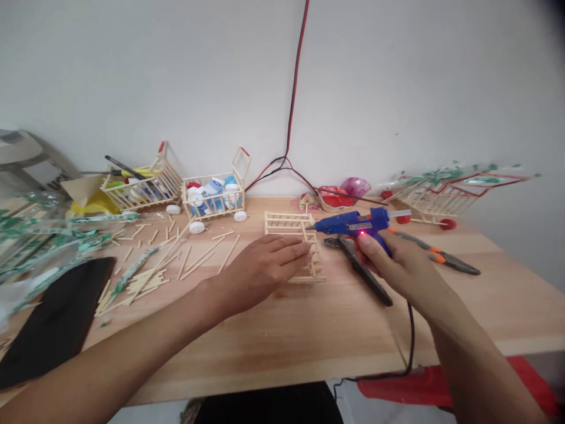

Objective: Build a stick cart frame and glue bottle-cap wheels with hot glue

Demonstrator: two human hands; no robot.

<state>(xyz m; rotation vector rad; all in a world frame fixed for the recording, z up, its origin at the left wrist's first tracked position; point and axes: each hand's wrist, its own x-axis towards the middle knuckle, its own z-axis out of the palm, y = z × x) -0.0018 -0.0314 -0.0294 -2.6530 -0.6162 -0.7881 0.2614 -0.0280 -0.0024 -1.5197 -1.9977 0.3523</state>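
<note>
**Room at 6 o'clock, crowded sides**

From the stick frame point(315, 259), my freest way is at 6 o'clock, over bare worktop point(273, 344). My left grip point(269, 259) itself covers the frame's 8 o'clock side. Loose sticks point(148, 280) clutter 9 o'clock; a loaded cart point(214, 197) stands at 10. The glue gun point(353, 225) blocks 2, black-handled pliers point(368, 274) lie across 4, and bare wood opens beyond.

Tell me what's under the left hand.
Under the left hand is a stick frame. Its back rails and right side show, as does wooden tabletop nearby. The part directly beneath the palm and fingers is covered and cannot be seen.
</note>
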